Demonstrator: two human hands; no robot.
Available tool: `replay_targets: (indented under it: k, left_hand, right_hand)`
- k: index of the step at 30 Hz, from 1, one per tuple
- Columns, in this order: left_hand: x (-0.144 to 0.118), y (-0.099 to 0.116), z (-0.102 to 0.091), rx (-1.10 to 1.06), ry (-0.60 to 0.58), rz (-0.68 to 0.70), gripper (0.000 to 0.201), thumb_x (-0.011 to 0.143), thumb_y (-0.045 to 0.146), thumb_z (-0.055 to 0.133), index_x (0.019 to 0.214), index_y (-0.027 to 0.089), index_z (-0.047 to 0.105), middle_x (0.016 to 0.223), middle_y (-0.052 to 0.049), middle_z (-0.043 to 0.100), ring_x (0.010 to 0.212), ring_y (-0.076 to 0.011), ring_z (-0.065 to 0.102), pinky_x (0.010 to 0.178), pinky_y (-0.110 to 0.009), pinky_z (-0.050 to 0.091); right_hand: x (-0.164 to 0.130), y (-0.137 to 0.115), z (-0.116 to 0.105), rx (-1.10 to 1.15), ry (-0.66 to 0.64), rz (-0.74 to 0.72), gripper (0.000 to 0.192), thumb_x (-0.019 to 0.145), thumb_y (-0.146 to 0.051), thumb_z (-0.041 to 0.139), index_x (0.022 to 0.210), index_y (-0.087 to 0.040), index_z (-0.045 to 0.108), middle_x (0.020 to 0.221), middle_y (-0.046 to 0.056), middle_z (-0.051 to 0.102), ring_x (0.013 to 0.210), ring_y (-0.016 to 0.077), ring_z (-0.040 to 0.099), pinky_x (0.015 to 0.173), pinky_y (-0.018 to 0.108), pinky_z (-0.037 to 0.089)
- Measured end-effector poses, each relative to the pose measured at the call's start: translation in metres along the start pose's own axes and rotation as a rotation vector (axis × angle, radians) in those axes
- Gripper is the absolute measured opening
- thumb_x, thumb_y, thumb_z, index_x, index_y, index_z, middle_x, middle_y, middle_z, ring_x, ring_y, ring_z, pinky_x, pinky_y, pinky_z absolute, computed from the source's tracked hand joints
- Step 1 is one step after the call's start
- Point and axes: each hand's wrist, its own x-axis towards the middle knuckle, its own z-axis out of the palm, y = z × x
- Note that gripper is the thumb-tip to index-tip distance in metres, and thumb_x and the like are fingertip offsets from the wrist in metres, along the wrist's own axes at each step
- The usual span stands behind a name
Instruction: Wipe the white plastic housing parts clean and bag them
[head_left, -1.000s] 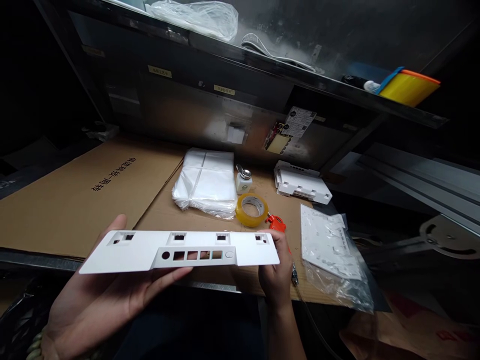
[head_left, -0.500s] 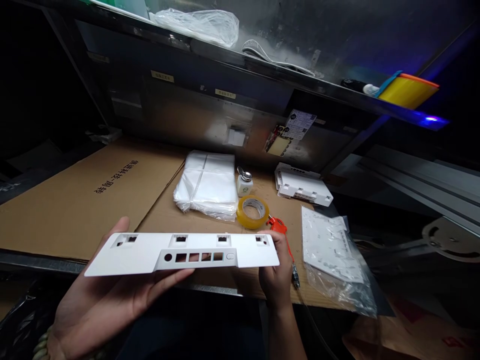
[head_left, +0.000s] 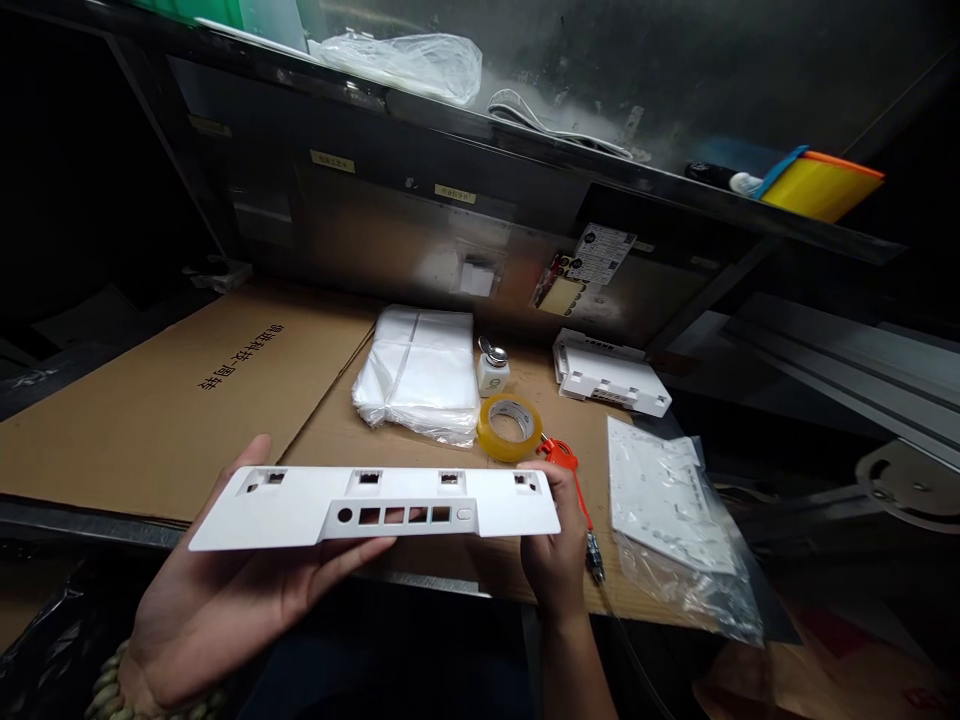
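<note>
A white plastic router housing [head_left: 262, 515] is held up level over the table's front edge, its port side facing me. A round hole, several square port openings and a small button outline show along its middle. My left hand [head_left: 225, 610] supports its left end from behind and below, thumb up at the back and a finger stretched under it. Around the right end my right hand [head_left: 553, 555] is closed, with most of its fingers hidden behind the part. Just beyond lie a roll of clear yellow tape [head_left: 487, 432] and a red air blow gun [head_left: 561, 455] with a hose.
A stack of clear plastic bags [head_left: 424, 365] lies behind the housing, beside a white pump bottle [head_left: 493, 375]. More white housings [head_left: 615, 375] sit at the back right; a bagged white panel [head_left: 664, 495] lies nearer. Flat cardboard [head_left: 172, 420] covers the left. A metal shelf [head_left: 525, 130] overhangs the back.
The view has shifted slightly, so everything sits a little lower and further right. The housing stays in both hands with almost the same tilt.
</note>
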Motion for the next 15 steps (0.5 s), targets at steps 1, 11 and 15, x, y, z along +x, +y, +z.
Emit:
replay_targets:
  k: [1,11,15]
  left_hand:
    - [0.0,-0.001,0.0,0.012,0.008,0.004,0.059,0.108,0.048,0.042,0.138,0.001,0.062,0.145,-0.022,0.057,0.138,-0.0381,0.054,0.118,-0.056,0.041]
    - [0.002,-0.003,-0.006,0.108,0.119,0.0,0.058,0.103,0.051,0.054,0.134,0.004,0.068,0.144,-0.023,0.058,0.137,-0.0445,0.05,0.115,-0.056,0.048]
    - [0.004,-0.005,-0.005,0.114,0.173,-0.001,0.052,0.101,0.048,0.058,0.133,0.009,0.07,0.143,-0.019,0.063,0.137,-0.045,0.054,0.115,-0.063,0.045]
  right_hand:
    - [0.0,0.0,0.0,0.0,0.001,0.001,0.032,0.087,-0.015,0.057,0.115,-0.028,0.065,0.103,-0.001,0.073,0.09,0.0173,0.07,0.077,0.027,0.055]
    - [-0.006,0.013,-0.007,-0.084,0.013,0.043,0.027,0.088,-0.027,0.063,0.115,-0.028,0.068,0.109,0.003,0.073,0.099,0.0223,0.068,0.079,0.031,0.053]
    - [-0.004,0.012,-0.009,-0.079,-0.007,0.144,0.04,0.089,-0.036,0.067,0.127,-0.028,0.067,0.124,0.007,0.072,0.111,0.0264,0.068,0.085,0.036,0.056]
